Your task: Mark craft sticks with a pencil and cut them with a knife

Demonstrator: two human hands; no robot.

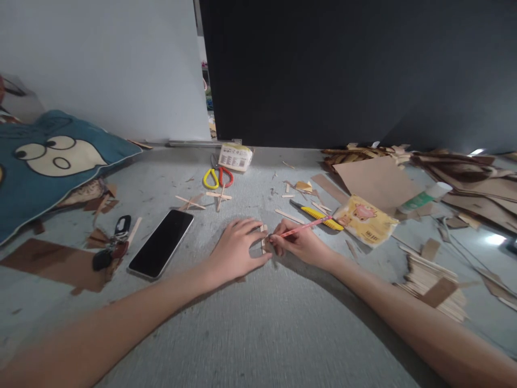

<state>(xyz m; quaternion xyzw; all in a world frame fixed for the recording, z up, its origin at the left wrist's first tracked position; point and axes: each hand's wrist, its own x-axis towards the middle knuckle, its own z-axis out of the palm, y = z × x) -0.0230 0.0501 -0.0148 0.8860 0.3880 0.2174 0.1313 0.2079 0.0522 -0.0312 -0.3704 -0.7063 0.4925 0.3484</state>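
In the middle of the grey table my left hand (238, 245) is closed around a short, pale wooden craft stick (264, 245). Its fingertips press at the far end and its thumb is by the near end. My right hand (297, 243) grips a pink-red patterned pencil (301, 227), its tip down beside the stick. A small brown piece seems to lie by the pencil tip, partly hidden by the fingers. Just beyond my right hand lies a yellow utility knife (322, 215), with loose wooden strips around it.
A phone (162, 242) and keys (109, 253) lie at left, near a blue cushion (72, 156). Scissors (218, 177), crossed sticks (219, 196) and a packet (235, 157) are farther back. At right are a tissue packet (365, 221), glue stick (425, 198), cardboard (375, 178) and stacked sticks (432, 283).
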